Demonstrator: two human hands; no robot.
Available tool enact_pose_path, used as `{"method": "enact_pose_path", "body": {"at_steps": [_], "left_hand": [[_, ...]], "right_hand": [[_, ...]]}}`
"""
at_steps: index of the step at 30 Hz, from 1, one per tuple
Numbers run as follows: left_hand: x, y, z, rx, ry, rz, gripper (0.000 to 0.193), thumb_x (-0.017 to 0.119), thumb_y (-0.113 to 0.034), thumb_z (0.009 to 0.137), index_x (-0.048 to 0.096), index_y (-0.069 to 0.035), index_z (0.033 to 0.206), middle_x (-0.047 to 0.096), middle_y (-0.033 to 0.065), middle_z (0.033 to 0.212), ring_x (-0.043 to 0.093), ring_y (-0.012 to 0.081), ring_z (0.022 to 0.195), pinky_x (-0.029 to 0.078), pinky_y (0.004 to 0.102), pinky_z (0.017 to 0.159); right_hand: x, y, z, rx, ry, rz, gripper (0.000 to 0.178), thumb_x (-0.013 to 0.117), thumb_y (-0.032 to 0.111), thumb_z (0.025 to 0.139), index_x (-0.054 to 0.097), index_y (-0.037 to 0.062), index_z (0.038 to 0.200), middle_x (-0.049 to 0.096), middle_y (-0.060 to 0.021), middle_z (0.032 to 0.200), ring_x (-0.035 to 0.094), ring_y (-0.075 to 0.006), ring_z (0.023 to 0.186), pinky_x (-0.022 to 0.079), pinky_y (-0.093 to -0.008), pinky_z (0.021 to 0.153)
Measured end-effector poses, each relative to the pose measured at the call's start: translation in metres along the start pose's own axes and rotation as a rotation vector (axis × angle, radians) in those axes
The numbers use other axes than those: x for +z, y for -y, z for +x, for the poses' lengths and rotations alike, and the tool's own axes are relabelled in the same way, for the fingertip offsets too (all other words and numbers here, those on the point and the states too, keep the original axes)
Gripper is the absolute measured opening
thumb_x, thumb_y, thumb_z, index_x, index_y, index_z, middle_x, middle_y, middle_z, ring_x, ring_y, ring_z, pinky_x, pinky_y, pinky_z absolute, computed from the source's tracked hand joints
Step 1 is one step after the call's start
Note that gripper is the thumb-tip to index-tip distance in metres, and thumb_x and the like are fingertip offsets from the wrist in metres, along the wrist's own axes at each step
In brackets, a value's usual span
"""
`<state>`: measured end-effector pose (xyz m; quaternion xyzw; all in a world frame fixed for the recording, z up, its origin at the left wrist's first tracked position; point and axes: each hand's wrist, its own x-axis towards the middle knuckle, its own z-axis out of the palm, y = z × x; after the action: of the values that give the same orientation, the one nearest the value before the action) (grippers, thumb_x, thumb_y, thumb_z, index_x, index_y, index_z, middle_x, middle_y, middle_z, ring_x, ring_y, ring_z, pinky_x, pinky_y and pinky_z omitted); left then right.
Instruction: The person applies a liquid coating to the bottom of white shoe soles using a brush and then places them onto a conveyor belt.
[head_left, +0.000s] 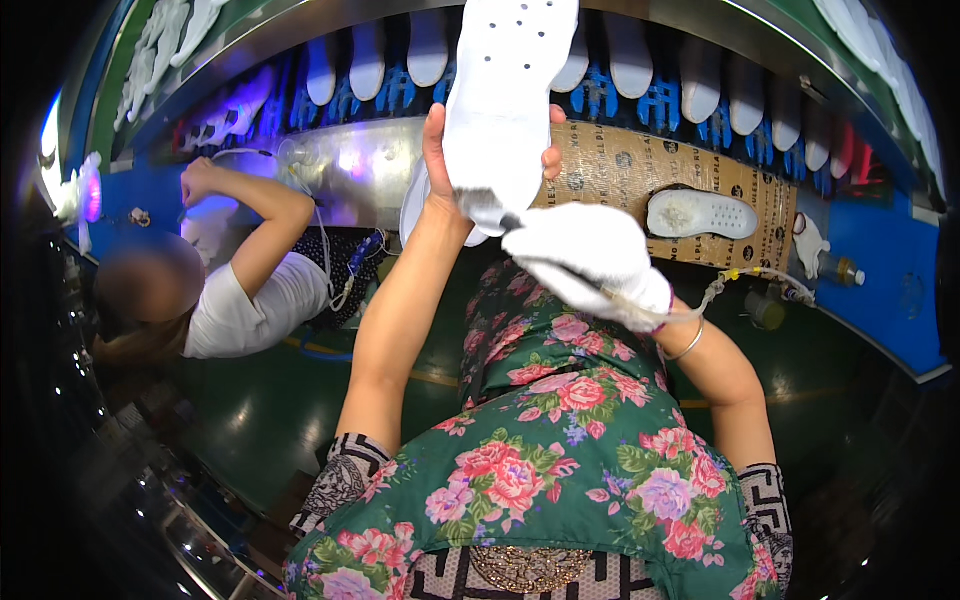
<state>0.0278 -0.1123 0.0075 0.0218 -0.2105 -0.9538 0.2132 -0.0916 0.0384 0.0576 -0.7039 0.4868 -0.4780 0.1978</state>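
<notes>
My bare left hand (437,165) grips a white shoe sole (500,120) from beneath, thumb along one edge and fingertips showing at the other. Small dark holes dot the sole's far end. In a white glove, my right hand (585,255) is closed on a brush (482,207); its greyish bristles lie against the sole's near end, and most of its handle is hidden by the glove. A thin clear tube (720,282) runs from the gloved hand to the right. Partly behind my left hand, another white sole (413,205) rests on the bench.
Ahead, a row of white shoe forms (700,85) stands on blue holders (660,103). Cardboard (600,160) covers part of the bench, with a white perforated sole (735,215) on it. A bottle (840,268) is at right. Another person (255,290) works at left.
</notes>
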Motion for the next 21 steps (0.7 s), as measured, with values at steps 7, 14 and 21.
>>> {"method": "enact_pose_path", "body": {"at_steps": [7,14,21], "left_hand": [[-0.009,-0.015,0.010,-0.162,0.259,-0.091,0.095,0.054,-0.070,0.076,0.040,-0.002,0.140,0.052,0.0269,0.121,0.056,0.0334,0.084,0.045,0.0415,0.070],[0.012,-0.025,0.015,-0.263,-0.019,-0.019,0.099,0.057,-0.071,0.069,0.038,-0.007,0.142,0.049,0.0239,0.120,0.050,0.0319,0.083,0.036,0.0371,0.062],[0.013,-0.026,0.017,-0.247,-0.017,-0.051,0.084,0.055,-0.061,0.078,0.042,-0.005,0.140,0.054,0.0262,0.121,0.056,0.0362,0.097,0.047,0.0412,0.064]], "right_hand": [[-0.001,0.009,0.000,0.480,-0.151,0.463,0.017,0.071,0.002,0.080,0.072,-0.0002,0.097,0.069,-0.0091,0.088,0.065,-0.0138,0.077,0.051,-0.0252,0.068],[0.017,0.007,-0.014,-0.075,-0.046,-0.098,0.026,0.076,0.006,0.073,0.073,0.0116,0.098,0.070,-0.0107,0.091,0.068,-0.0268,0.080,0.054,-0.0329,0.071],[0.001,0.009,0.006,0.087,-0.168,0.046,0.023,0.076,0.003,0.072,0.072,0.0071,0.095,0.071,-0.0111,0.091,0.068,-0.0239,0.079,0.054,-0.0331,0.071]]}}
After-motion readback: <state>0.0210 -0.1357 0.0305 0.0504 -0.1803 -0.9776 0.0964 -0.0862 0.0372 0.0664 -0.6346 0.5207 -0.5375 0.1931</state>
